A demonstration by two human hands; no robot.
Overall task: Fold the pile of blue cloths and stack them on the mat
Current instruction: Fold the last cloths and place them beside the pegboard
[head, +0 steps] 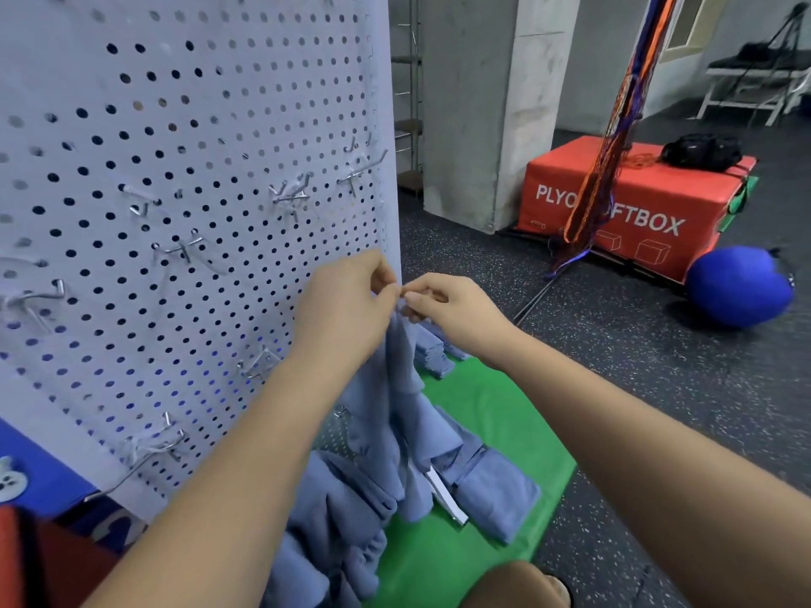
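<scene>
One blue cloth (395,388), pinched at its top edge by left hand (346,296) and right hand (443,309), hanging above the crumpled pile (333,533) on the green mat (482,414); folded stack (432,351) at mat's far end.

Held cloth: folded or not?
Not folded. The cloth hangs loose and bunched from the left hand and right hand, both pinching its top edge above the green mat.
</scene>
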